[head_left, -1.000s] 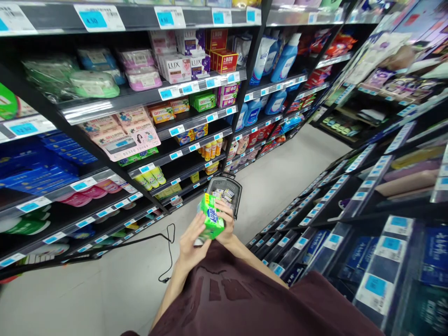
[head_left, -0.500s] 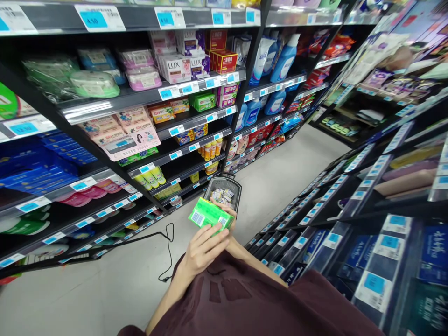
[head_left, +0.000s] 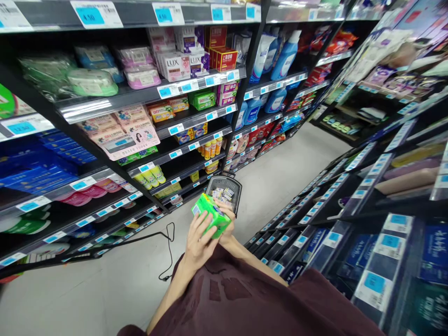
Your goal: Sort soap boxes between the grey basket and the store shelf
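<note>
A bright green package [head_left: 214, 215] is held in front of my body, between both hands. My left hand [head_left: 198, 240] lies across its near left side with the fingers spread over the surface. At its far right side my right hand [head_left: 227, 219] grips the package, its fingers partly hidden. Just beyond the hands, a grey basket [head_left: 238, 189] stands on the floor with several small packs [head_left: 224, 194] inside.
Shelves [head_left: 196, 86] of boxed soaps, bottles and pouches run along the left and ahead. Another shelf unit [head_left: 360, 191] stands close on the right. A black cord [head_left: 171, 252] hangs near the floor at the left. Grey floor [head_left: 280, 172] runs between the shelves.
The green package has been turned and tilted, so another side of it shows. Both hands have shifted slightly around it, my left hand a little to the left.
</note>
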Tool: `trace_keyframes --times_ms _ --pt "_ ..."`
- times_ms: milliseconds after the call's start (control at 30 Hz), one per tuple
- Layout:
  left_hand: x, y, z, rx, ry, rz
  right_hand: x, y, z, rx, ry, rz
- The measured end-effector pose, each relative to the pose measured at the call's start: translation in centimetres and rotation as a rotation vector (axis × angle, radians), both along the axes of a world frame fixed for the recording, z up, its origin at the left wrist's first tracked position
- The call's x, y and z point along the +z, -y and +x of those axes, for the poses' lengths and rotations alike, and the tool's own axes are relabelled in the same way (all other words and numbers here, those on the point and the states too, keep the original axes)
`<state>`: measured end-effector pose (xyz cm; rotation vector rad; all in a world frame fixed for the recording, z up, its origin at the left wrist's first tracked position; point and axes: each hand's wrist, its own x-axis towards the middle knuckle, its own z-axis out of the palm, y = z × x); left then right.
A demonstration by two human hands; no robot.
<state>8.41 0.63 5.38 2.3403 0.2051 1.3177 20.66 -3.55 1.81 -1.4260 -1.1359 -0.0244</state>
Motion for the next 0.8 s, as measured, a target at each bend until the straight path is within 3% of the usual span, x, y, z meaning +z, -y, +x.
trace_keyframes --times_ms 133,233,400,500,567,667,800 --pt "-0.1 -0.4 0.2 0.117 0.039 -0.174 0.0 -0.3 1.0 -0.148 0.155 0.201" --pt "-0.9 -0.9 -0.1 0.161 0.068 -0.412 0.7 -0.5 1.6 -0.060 0.324 0.093" --pt "-2.8 -2.1 -0.7 0.117 0.266 -1.059 1.9 -0.8 2.1 0.158 0.451 -0.163" --pt "-3.7 -2.6 -1.4 0.109 0.342 -1.431 2.0 -0.9 1.9 0.205 0.320 -0.279" --pt "-4.2 -2.6 -1.8 0.103 0.348 -1.583 2.0 -0.9 1.7 0.234 0.146 -0.335" --pt "-4.6 -2.5 -2.3 0.092 0.310 -1.646 2.0 -0.7 1.4 0.335 -0.128 -0.381" --pt "-4.7 -2.8 -3.0 0.047 0.192 -1.553 1.6 -0.6 1.5 0.412 -0.369 -0.382"
